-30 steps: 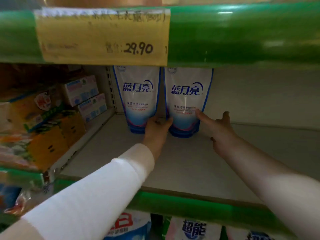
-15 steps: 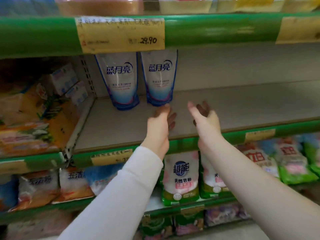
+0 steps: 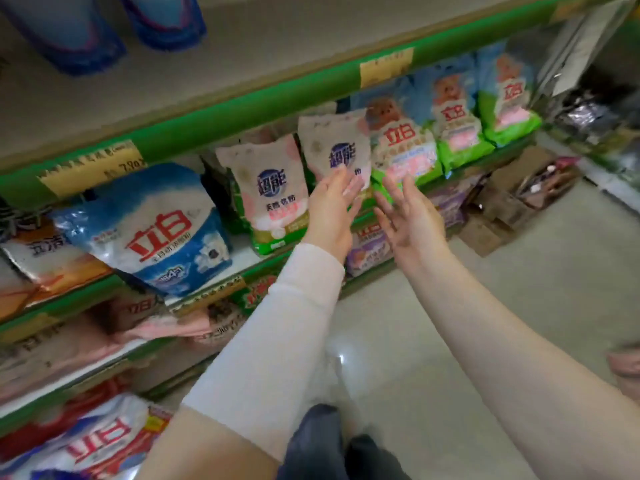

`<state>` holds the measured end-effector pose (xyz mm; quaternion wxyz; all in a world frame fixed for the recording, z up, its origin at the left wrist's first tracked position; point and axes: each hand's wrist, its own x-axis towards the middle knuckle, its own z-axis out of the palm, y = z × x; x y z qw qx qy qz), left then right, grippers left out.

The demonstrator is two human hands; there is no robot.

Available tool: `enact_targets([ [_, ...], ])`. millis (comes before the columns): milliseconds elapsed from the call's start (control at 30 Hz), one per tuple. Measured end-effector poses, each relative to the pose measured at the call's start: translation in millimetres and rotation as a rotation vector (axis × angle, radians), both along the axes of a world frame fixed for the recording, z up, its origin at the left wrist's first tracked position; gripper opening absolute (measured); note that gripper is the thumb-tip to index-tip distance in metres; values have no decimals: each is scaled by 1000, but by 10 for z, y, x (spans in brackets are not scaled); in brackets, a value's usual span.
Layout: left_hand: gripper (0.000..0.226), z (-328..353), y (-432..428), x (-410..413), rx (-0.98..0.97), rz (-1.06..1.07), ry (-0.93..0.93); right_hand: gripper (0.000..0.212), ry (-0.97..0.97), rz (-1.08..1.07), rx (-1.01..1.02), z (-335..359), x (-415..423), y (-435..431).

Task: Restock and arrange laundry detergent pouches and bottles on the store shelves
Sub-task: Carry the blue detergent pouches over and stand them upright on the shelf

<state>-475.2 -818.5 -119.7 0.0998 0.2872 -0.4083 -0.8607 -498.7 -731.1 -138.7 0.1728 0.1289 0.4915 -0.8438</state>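
In the head view, both hands were held out in front of the middle shelf, and neither held anything. The left hand (image 3: 332, 209), on an arm in a white sleeve (image 3: 277, 341), had its fingers straight and slightly spread. Its fingertips lay over the lower part of a white-and-pink powder bag (image 3: 337, 147); whether they touched the bag could not be told. Just to the right, the right hand (image 3: 408, 220) was turned palm toward the left hand, fingers spread and relaxed, in front of the green foot of a bear-printed bag (image 3: 401, 140). The two hands were near each other but apart.

The two blue-and-white pouches (image 3: 69, 32) stood far back on the upper shelf (image 3: 277, 39) at the top left, side by side, with only their lower ends in view, well apart from both hands.

On the middle shelf a second white-and-pink bag (image 3: 266, 199) stood left of the first, and a large blue-and-white powder bag (image 3: 149, 230) leaned further left. Two more bear-printed bags (image 3: 457, 123) stood to the right. Yellow price labels (image 3: 90, 168) sat on the green shelf edge (image 3: 242, 112). Cardboard boxes (image 3: 502, 202) rested on the floor (image 3: 519, 289) at the far right.
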Motion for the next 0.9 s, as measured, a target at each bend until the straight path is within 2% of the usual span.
enact_targets([
  [133,41,-444,576,79,111,-86,-84,29,-169,-5,-87,-488,244,637],
  [267,36,-869,1185,206,193,-255,-179,24,-368,-247,-193,-897,583,1239],
  [400,39,-1156,1648,362,286,-390,-328,21,-463,-471,-202,-1162,967,1718],
  [533,39,-1301,1887,488,293,-542,-397,26,-477,-667,-230,-1287,1302,1925],
  [667,43,-1479,1981,715,287,-746,-483,53,-514,-886,-277,-1362,1670,1878],
  [900,45,-1706,2070,1207,150,-1057,-617,57,-567,-1151,-326,-1473,2277,1784],
])
